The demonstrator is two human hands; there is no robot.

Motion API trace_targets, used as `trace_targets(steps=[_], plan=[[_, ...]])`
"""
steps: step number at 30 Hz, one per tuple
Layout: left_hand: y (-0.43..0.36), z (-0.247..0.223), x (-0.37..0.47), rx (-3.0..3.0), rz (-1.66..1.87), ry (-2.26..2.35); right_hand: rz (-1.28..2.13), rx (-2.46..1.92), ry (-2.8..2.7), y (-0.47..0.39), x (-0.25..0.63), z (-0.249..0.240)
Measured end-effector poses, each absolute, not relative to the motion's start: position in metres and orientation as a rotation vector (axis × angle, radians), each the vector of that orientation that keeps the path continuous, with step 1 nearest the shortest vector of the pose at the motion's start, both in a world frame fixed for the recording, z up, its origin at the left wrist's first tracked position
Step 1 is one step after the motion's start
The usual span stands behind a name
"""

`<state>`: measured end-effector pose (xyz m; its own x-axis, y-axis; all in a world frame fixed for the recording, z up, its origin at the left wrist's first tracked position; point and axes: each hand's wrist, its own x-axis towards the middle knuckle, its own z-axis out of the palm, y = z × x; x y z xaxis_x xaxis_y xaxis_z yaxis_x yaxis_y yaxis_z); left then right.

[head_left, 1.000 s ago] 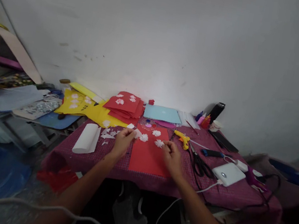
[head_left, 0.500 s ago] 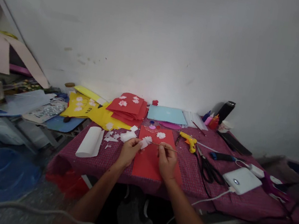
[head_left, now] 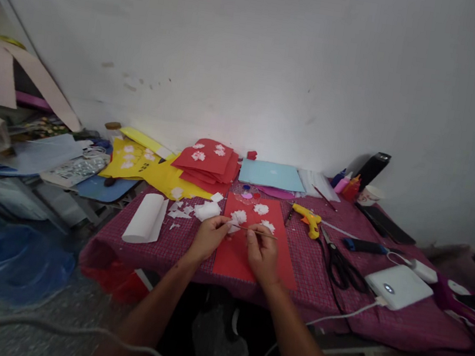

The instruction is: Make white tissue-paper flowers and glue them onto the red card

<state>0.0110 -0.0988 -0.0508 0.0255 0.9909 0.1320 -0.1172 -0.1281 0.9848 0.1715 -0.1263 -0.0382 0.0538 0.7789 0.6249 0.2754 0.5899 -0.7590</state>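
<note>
Over the red paper sheet (head_left: 251, 268), my left hand (head_left: 209, 237) pinches a small piece of white paper (head_left: 233, 228) at its edge. My right hand (head_left: 262, 254) is closed around a thin brush (head_left: 265, 234), held almost level, its tip at the white piece. White paper flowers (head_left: 261, 209) lie on the upper part of the red sheet. Left of my left hand are a crumpled white paper pile (head_left: 206, 211), torn white scraps (head_left: 179, 212) and a white paper roll (head_left: 146, 218).
A yellow glue gun (head_left: 309, 219), black scissors (head_left: 342, 266) and a white power bank (head_left: 398, 286) with cables lie to the right. At the back are stacked red sheets (head_left: 207, 158), a light-blue folder (head_left: 272, 175) and paint bottles (head_left: 344, 183). A small paint palette (head_left: 247, 194) sits behind the red sheet.
The head view has shifted slightly. The brush and the white piece remain in my hands, the piece now turned and smaller in view. The flowers near my hands show more fully.
</note>
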Motion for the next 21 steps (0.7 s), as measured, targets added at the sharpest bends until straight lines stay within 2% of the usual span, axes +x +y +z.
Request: trace_targets(steps=[21], plan=[[-0.1047, -0.0468, 0.0098, 1.09, 1.31, 0.989, 0.53, -0.937, -1.485, -0.125, 0.1723, -0.0444]])
